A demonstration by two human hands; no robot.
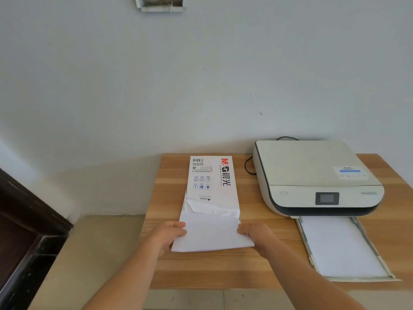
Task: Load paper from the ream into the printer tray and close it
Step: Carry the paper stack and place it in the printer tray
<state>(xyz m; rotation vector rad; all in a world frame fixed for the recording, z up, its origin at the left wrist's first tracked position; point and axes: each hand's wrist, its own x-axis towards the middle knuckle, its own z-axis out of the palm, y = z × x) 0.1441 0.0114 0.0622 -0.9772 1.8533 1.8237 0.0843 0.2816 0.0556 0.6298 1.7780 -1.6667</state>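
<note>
A white ream (211, 177) with red and black print lies on the wooden table (169, 182), its near end torn open. A stack of white paper (212, 233) sticks out of that end toward me. My left hand (169, 236) grips the stack's left edge and my right hand (257, 236) grips its right edge. To the right stands a white printer (312, 175) with a small dark screen. Its paper tray (375, 251) is pulled out toward me and white sheets (342, 247) lie in it.
A black cable (248, 166) loops behind the printer by the white wall. The table's left edge drops to a beige floor (89, 253). A dark wooden frame (26, 231) stands at the far left.
</note>
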